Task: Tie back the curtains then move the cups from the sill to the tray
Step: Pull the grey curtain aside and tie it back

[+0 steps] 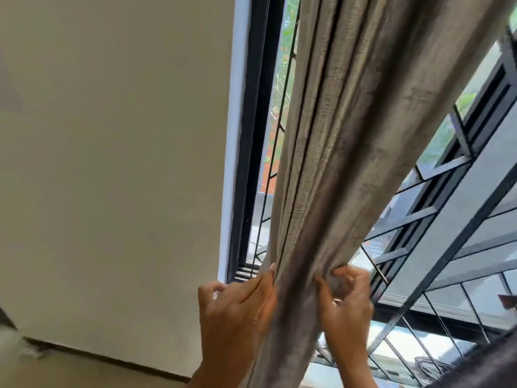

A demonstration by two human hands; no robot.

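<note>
A grey-brown curtain (349, 130) hangs bunched into folds in front of the window, running from the top right down to the bottom middle. My left hand (237, 312) presses against its left edge, fingers wrapped around the fabric. My right hand (345, 301) pinches the folds on the right side, fingers curled into the cloth. Both hands squeeze the curtain into a narrow bundle at about the same height. No cups, sill or tray show in this view.
A plain cream wall (112, 163) fills the left half. The black window frame (251, 135) stands beside the curtain, with a black metal grille (447, 247) over the glass on the right. A dark curtain edge (481, 368) shows at the bottom right.
</note>
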